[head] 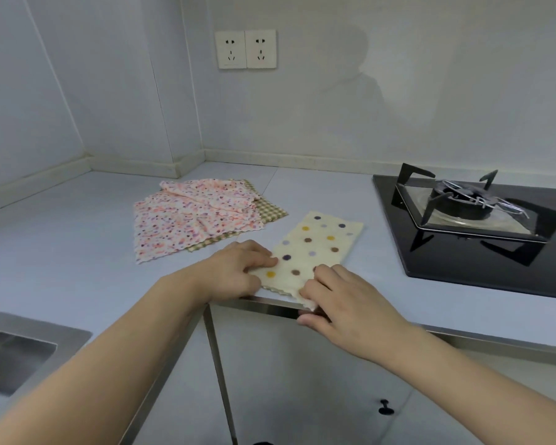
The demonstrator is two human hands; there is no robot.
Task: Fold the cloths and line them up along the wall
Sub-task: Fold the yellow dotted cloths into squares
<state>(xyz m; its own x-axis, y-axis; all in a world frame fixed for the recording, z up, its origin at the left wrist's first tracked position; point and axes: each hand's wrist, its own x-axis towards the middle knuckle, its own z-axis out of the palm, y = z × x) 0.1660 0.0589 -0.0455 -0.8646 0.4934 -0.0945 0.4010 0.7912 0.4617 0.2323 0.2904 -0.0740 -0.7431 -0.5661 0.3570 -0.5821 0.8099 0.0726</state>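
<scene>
Cloths are the whole job, and right now the one being worked is the cream polka-dot cloth (315, 252), lying as a long strip at the front of the bench (61, 239) with its near end right at the bench edge, even hanging over a touch. It looks folded in half once already, so the next fold is probably short-ways.

The left hand (238, 271) sits on the near left corner, fingers curled down and pressing or pinching the edge. The right hand (344, 300) has the near right corner, fingers bent over the top and the thumb tucked below the bench lip, so it looks like a pinch on the fabric, though the exact grip is partly hidden.

To do this step well, the person probably wants both corners lifted together and carried straight toward the far end, so the wavy edges meet instead of skewing. The cloth looks soft and floppy, so a quick flatten with the palm after the fold should help. Watch the overhanging corner, it could drag or slip off the edge.

Still to go: the pink floral cloth (187, 220) lies rumpled and unfolded just behind, on top of a green checked cloth (270, 210), both near the corner but not against the wall (334, 107). The gas hob (469, 220) sits just to the right, so keep fabric clear of it.
</scene>
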